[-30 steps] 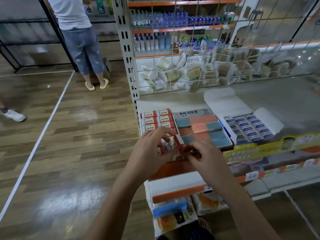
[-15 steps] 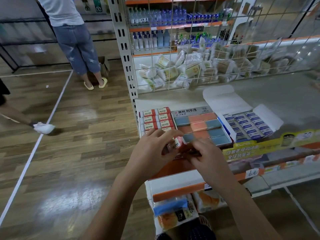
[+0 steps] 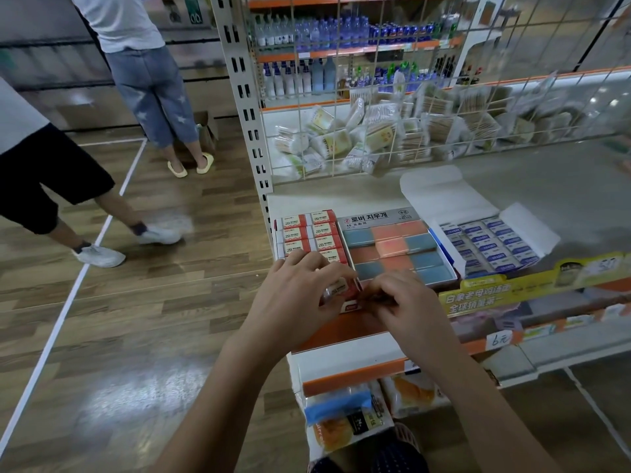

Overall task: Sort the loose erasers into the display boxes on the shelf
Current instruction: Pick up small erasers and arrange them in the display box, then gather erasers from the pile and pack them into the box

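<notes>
Both of your hands sit slightly nearer the front lip of the shelf than a second ago, and a passer-by in black shorts point(image 3: 41, 179) has walked into view on the floor at left.

Item: left hand point(image 3: 300, 295), fingers curled down around a small red-and-white sleeved eraser point(image 3: 338, 287), pinching it at the near end of the red-and-white cardboard display box point(image 3: 309, 233).
Item: right hand point(image 3: 406, 302), fingertips drawn together at the same front edge; what they pinch is too small to tell.
Item: task stock, red 2B erasers in two columns in that box, the front rows hidden under your left hand.

Step in hand, by my reading: seating one loose eraser in the front row of the red box. Your next move calls for squaring it with its neighbours and pressing it flat before letting go.

Adjacent: a grey-lidded box of blue and salmon block erasers point(image 3: 396, 249), touching the red box's right side; further right, an open white carton of blue-labelled erasers point(image 3: 488, 244). A yellow promotional strip point(image 3: 485, 293) runs along the shelf lip. Wire mesh point(image 3: 392, 107) stands behind, holding bagged cotton swabs.

Obstruction: your own hands crowd the slot and hide it.
</notes>
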Available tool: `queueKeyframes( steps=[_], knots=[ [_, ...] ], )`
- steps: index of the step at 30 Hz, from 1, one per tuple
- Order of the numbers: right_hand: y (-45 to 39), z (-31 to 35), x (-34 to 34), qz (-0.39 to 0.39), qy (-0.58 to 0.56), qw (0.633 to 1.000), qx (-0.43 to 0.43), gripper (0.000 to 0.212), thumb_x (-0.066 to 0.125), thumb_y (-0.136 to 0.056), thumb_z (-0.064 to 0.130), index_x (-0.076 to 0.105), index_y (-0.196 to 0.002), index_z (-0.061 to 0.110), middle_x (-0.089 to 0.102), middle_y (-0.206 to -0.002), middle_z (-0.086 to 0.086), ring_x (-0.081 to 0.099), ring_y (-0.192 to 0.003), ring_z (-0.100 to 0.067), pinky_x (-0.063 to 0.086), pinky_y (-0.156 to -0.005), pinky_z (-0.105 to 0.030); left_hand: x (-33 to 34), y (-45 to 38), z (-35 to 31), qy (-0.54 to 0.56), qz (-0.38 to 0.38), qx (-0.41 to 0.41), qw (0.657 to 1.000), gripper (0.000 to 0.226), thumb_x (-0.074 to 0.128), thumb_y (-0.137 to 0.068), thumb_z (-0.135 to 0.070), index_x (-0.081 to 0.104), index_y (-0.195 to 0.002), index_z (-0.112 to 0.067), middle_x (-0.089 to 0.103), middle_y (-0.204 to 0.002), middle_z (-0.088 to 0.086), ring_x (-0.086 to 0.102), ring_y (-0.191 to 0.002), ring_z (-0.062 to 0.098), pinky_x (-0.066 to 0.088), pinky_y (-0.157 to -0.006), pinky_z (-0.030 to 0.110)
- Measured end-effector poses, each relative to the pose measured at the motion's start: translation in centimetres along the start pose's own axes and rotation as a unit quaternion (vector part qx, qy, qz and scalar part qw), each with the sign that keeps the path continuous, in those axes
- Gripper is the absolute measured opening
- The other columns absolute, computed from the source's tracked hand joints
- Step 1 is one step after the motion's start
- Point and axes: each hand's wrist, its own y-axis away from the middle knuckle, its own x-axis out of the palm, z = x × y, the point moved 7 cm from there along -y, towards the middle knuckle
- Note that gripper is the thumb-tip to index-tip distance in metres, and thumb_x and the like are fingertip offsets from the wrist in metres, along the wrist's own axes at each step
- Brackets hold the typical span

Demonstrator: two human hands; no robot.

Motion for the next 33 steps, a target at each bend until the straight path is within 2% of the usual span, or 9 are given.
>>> queueKeyframes(
  steps=[5,9,15,17,22,24,27,30,33],
  knots=[
    [0.2,0.2,-0.2,-0.024,-0.007,0.999,-0.028,0.014,0.072,-0.075,0.002,0.067,-0.080,0.014,0.064,-0.081,0.005,0.050,-0.081,-0.006,0.033,-0.072,-0.010,0.2,-0.1,0.0,-0.022,0.022,-0.010,0.999,0.039,0.036,-0.096,-0.050,0.040,-0.134,-0.047,0.042,-0.128,-0.011,0.031,-0.122,0.008,0.028,-0.099,0.026],
    [0.3,0.2,-0.1,-0.030,-0.003,0.999,-0.034,0.013,0.072,-0.075,0.004,0.067,-0.081,0.014,0.064,-0.082,0.005,0.046,-0.082,-0.001,0.033,-0.072,-0.009,0.4,-0.2,0.1,-0.008,0.023,-0.030,0.999,0.037,0.037,-0.095,-0.050,0.047,-0.130,-0.046,0.044,-0.126,-0.011,0.034,-0.120,0.009,0.029,-0.099,0.027],
    [0.3,0.0,-0.3,0.021,-0.008,1.000,-0.012,0.014,0.067,-0.083,0.010,0.068,-0.096,0.016,0.062,-0.093,0.009,0.048,-0.090,-0.004,0.036,-0.078,-0.009,0.4,-1.3,-0.5,0.009,0.055,-0.026,0.998,0.028,0.044,-0.095,-0.042,0.052,-0.121,-0.038,0.050,-0.118,-0.008,0.042,-0.111,0.012,0.035,-0.092,0.027],
    [0.1,0.0,-1.1,0.045,-0.021,0.999,-0.006,0.017,0.064,-0.085,0.011,0.067,-0.102,0.015,0.061,-0.096,0.008,0.052,-0.092,-0.006,0.042,-0.080,-0.013,0.2,-2.1,-0.7,0.010,0.073,-0.013,0.997,0.028,0.047,-0.093,-0.042,0.055,-0.119,-0.036,0.053,-0.117,-0.008,0.046,-0.111,0.013,0.039,-0.092,0.027],
    [-2.0,-0.5,-5.3,0.027,0.009,1.000,-0.012,0.015,0.063,-0.087,0.019,0.066,-0.102,0.017,0.057,-0.094,0.012,0.049,-0.087,0.000,0.036,-0.074,-0.007,-1.5,-5.0,-1.8,0.018,0.022,0.002,1.000,0.023,0.053,-0.091,-0.038,0.061,-0.113,-0.034,0.060,-0.111,-0.006,0.052,-0.107,0.018,0.043,-0.090,0.034],
    [-3.0,-1.4,-7.1,0.016,0.042,0.999,-0.015,0.017,0.062,-0.088,0.021,0.064,-0.105,0.018,0.055,-0.096,0.011,0.048,-0.092,-0.003,0.036,-0.078,-0.014,-1.6,-6.6,-3.3,0.014,0.004,0.001,1.000,0.025,0.054,-0.091,-0.037,0.060,-0.115,-0.034,0.059,-0.113,-0.005,0.050,-0.110,0.020,0.042,-0.091,0.036],
    [-3.7,-4.0,-10.4,-0.001,0.106,0.994,0.005,0.028,0.060,-0.088,0.022,0.059,-0.116,0.017,0.057,-0.113,0.002,0.047,-0.110,-0.014,0.038,-0.089,-0.028,-1.4,-9.3,-6.8,-0.029,-0.025,0.014,0.999,0.031,0.049,-0.092,-0.042,0.055,-0.122,-0.034,0.056,-0.122,-0.004,0.045,-0.117,0.022,0.036,-0.093,0.037],
    [-3.2,-8.0,-13.6,0.001,0.178,0.983,0.041,0.037,0.059,-0.090,0.024,0.052,-0.125,0.017,0.050,-0.128,-0.002,0.040,-0.124,-0.020,0.036,-0.097,-0.032,-0.8,-12.1,-11.2,-0.057,-0.045,0.034,0.997,0.037,0.045,-0.094,-0.045,0.051,-0.128,-0.032,0.053,-0.129,-0.002,0.043,-0.121,0.023,0.032,-0.095,0.038],
    [-1.8,-12.3,-16.9,0.013,0.215,0.972,0.090,0.043,0.059,-0.090,0.025,0.048,-0.130,0.015,0.046,-0.133,-0.007,0.038,-0.126,-0.027,0.036,-0.101,-0.037,0.4,-14.9,-16.2,-0.079,-0.034,0.058,0.995,0.041,0.043,-0.094,-0.045,0.048,-0.131,-0.028,0.049,-0.132,0.001,0.040,-0.123,0.025,0.031,-0.097,0.040]
  ],
)
